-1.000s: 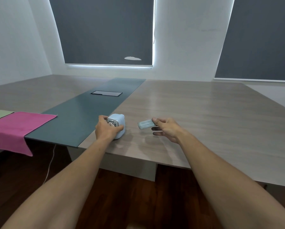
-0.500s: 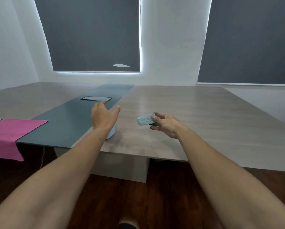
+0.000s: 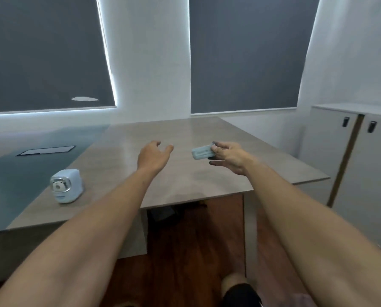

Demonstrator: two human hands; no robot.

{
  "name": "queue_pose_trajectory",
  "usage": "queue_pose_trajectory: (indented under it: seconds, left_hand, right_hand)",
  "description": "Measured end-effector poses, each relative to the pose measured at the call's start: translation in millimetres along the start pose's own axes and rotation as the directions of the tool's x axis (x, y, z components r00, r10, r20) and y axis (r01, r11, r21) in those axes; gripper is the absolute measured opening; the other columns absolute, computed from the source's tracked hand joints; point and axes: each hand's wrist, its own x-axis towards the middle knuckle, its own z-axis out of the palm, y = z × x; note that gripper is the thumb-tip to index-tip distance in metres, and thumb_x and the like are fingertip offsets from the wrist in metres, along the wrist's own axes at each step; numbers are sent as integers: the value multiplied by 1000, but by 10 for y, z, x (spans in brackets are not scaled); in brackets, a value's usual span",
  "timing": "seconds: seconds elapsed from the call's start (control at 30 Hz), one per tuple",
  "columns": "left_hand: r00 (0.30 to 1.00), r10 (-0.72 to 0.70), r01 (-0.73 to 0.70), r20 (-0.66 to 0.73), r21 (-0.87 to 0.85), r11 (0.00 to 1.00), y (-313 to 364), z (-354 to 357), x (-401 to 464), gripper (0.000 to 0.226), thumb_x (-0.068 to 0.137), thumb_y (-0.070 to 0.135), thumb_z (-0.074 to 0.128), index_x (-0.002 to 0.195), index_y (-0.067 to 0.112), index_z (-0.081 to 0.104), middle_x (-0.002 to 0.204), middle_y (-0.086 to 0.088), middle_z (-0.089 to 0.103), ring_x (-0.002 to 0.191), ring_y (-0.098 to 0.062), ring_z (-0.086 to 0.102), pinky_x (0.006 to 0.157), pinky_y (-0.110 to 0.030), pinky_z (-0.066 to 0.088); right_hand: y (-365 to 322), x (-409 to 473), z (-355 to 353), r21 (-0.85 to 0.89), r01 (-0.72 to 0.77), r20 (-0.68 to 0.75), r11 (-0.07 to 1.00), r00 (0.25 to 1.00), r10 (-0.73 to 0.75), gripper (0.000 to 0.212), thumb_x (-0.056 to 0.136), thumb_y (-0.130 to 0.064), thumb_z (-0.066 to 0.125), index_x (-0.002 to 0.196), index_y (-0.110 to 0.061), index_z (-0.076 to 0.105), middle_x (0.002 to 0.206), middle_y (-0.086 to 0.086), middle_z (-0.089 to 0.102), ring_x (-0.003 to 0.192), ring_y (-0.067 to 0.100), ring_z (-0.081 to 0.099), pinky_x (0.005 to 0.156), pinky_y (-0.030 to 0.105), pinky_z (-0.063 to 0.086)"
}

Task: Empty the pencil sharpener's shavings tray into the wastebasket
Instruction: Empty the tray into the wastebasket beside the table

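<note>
The pale blue pencil sharpener (image 3: 67,186) stands alone on the wooden table (image 3: 185,180), near its front edge at the left. My right hand (image 3: 227,156) holds the small pale shavings tray (image 3: 202,152) by one end, in the air above the table's right half. My left hand (image 3: 153,156) hovers open over the middle of the table, empty, well to the right of the sharpener. No wastebasket shows in this view.
A dark grey mat (image 3: 28,160) covers the table's left part, with a flat panel (image 3: 46,150) set in it. A white cabinet (image 3: 359,165) stands at the right wall. A dark object (image 3: 163,214) lies on the wooden floor under the table.
My left hand has let go of the sharpener and lifted away, open. The view has swung to the right, so the sharpener now sits far left. The tray stays in my right hand.
</note>
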Motion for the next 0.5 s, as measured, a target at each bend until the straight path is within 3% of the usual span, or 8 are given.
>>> queue_pose_trajectory:
  seconds: [0.1, 0.23, 0.37, 0.5]
  left_hand:
    - [992, 62, -56, 106, -55, 997, 330, 467, -123, 65, 89, 49, 55, 136, 5, 53, 141, -12, 56, 130, -29, 51, 107, -36, 38]
    - [965, 132, -108, 226, -118, 987, 756, 1123, -394, 63, 90, 50, 54, 135, 5, 55, 135, -11, 61, 126, -28, 55, 103, -34, 40]
    - [915, 188, -124, 357, -196, 973, 1098, 1831, -828, 55, 89, 49, 54, 126, 9, 63, 118, -8, 68, 113, -26, 61, 93, -30, 42]
    - [846, 247, -144, 473, -242, 959, 1267, 2527, -1365, 42, 89, 46, 56, 110, 13, 71, 94, -2, 69, 101, -23, 65, 82, -26, 43]
  right_hand:
    - [-28, -256, -537, -19, -2, -105, 1000, 995, 0, 54, 98, -6, 49, 147, 7, 30, 109, 14, 55, 105, 32, 53, 89, 43, 51]
    - [19, -682, -1241, -14, -22, -230, 1000, 973, 19, 52, 97, -6, 49, 145, 7, 34, 109, 15, 56, 91, 24, 60, 81, 36, 53]
    - [244, -1180, -1966, 11, -93, -334, 996, 938, 92, 50, 97, -7, 50, 145, 2, 36, 122, 16, 55, 108, 25, 58, 81, 32, 54]
    - [609, -1680, -2563, 40, -175, -403, 984, 898, 176, 46, 97, -8, 51, 141, 2, 42, 105, 7, 62, 98, 17, 63, 77, 27, 58]
